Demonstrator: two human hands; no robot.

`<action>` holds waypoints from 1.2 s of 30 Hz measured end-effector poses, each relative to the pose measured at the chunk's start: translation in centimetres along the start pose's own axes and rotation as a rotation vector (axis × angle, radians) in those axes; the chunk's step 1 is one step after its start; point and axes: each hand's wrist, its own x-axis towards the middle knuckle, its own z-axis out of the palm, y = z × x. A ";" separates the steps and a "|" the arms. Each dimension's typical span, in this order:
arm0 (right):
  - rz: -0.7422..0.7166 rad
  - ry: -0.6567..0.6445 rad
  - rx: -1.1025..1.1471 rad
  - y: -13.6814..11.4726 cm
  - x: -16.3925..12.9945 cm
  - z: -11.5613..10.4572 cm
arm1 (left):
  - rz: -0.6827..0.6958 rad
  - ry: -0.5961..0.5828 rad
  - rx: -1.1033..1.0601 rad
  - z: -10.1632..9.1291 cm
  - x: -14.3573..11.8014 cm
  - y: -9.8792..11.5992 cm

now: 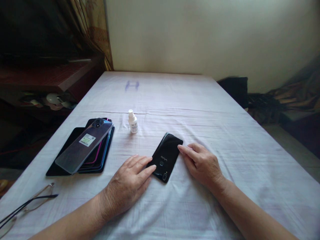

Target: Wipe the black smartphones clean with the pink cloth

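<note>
A white cloth-covered table [225, 140] carries everything, its far edge against the pale wall. Toward its left edge lies a stack of phones [83, 148], back panels up, the top one bearing a small green-and-white sticker. In the middle of the table, nearer the front edge than the far one, a black phone [167, 154] lies face down and slanted, camera end toward the person. Both hands rest on the cloth and flank it. The left hand [128, 185] lies flat, fingers spread loosely and extended, its fingertips [152, 169] touching the phone's lower left edge. The right hand [201, 163] is also flat and unclenched, fingers straight, tips meeting the phone's upper right edge; neither hand grips anything. By the look of it, the step in hand is steadying or squaring this phone between the fingertips, and lifting it would call for the fingers to curl under its thin edges. A small white bottle [132, 121] stands upright just beyond the phone. Spectacles [23, 206] lie at the front left corner.
</note>
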 end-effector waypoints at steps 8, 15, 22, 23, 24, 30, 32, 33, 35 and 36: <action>-0.126 -0.004 0.128 -0.6 0.0 0.0 | 0.025 0.002 -0.014 0.1 -0.2 0.1; -0.169 -0.007 0.175 -1.8 0.2 -0.5 | 0.060 0.003 -0.037 0.2 -0.2 0.1; -0.237 -0.042 0.249 -2.9 0.3 -0.8 | 0.076 0.022 0.020 0.1 0.0 0.5; -0.238 -0.041 0.250 -3.0 0.3 -0.8 | 0.079 0.027 0.030 0.1 0.0 0.6; -0.231 -0.038 0.247 -3.0 0.4 -0.7 | 0.079 0.033 0.040 0.1 0.0 0.7; -0.124 0.003 0.161 -2.7 0.4 0.1 | 0.052 0.042 0.062 0.6 -0.2 1.0; -0.099 0.019 0.120 -2.5 0.4 0.3 | 0.055 0.045 0.064 0.6 -0.1 1.0; -0.088 0.023 0.100 -2.5 0.5 0.3 | 0.055 0.047 0.065 0.6 -0.1 1.0; -0.071 0.025 0.070 -2.4 0.5 0.4 | 0.056 0.050 0.068 0.6 -0.1 1.0; -0.067 0.024 0.062 -2.4 0.5 0.4 | 0.056 0.049 0.071 0.6 -0.1 1.0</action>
